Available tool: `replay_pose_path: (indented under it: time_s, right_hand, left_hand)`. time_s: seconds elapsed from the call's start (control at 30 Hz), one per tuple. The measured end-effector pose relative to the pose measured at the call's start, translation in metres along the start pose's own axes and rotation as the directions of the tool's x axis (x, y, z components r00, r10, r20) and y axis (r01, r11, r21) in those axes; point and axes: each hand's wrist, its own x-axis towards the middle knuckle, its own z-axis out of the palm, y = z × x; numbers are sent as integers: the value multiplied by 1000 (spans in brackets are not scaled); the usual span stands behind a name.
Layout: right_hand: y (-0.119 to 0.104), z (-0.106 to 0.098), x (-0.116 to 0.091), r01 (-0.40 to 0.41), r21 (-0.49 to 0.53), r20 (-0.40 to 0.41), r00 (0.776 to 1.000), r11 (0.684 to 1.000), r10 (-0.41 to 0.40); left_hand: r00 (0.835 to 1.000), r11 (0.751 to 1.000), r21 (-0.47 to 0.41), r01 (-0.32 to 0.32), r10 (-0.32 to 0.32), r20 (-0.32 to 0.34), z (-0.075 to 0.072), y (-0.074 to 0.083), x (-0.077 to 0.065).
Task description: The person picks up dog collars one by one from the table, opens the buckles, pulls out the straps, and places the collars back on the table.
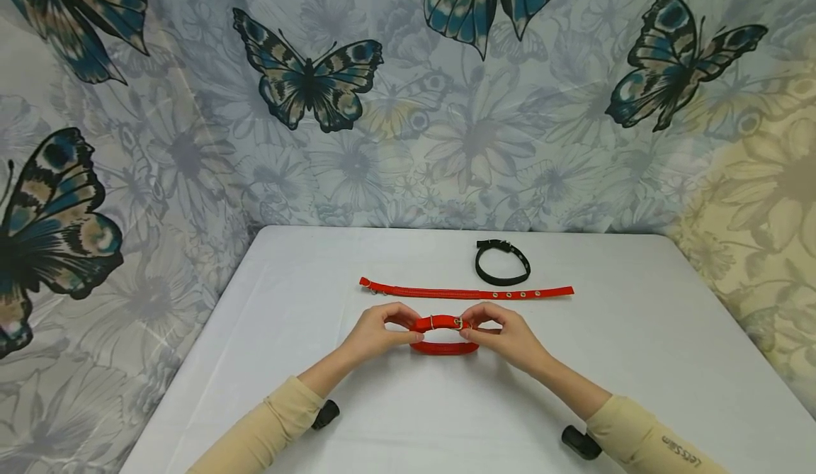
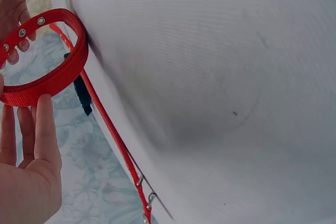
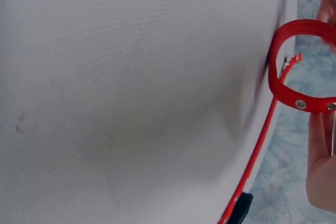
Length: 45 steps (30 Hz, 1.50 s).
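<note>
Both hands hold a red pet collar (image 1: 444, 348) bent into a loop, with its metal buckle (image 1: 458, 323) on the far side in the head view. My left hand (image 1: 376, 331) pinches the loop's left end between thumb and fingers. At the right end, beside the buckle, my right hand (image 1: 506, 334) pinches the band the same way. Metal eyelets show along the collar (image 2: 63, 74) in the left wrist view. The loop (image 3: 286, 90) also appears at the right edge of the right wrist view, fingers of the right hand (image 3: 321, 179) against it.
Beyond the hands, a second red collar (image 1: 440, 293) lies stretched out on the white table (image 1: 287, 268), eyelets toward the right. Behind it lies a black collar (image 1: 502, 280) closed in a ring. Small black devices (image 1: 581, 443) sit by both sleeve cuffs. A butterfly-patterned cloth (image 1: 408, 155) hangs behind.
</note>
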Motion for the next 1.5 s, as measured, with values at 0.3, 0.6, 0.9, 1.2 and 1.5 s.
replay_pose_path:
  time_s: [0.3,0.6,0.9,1.2,1.5]
  right_hand:
    - [-15,2,-3,-6,-36,-3,1000,999,6]
    - [-5,3,-2,-9,-23,-6,1000,1000,9]
    - [-1,3,-2,9,-19,4,1000,1000,-9]
    - [-8,8,2,80,-62,13,997,995,-79]
    - [-12,11,5,111,-21,23,994,994,-110]
  left_hand:
    - [999,997,56,-51,51,11,-1,3,2]
    - [990,986,88,-144,144,9,3,8,5]
    - [989,984,94,-150,151,-2,4,6,3]
    - [987,981,109,-160,161,2,6,5,3]
    - [985,978,121,-168,170,-5,8,6,4]
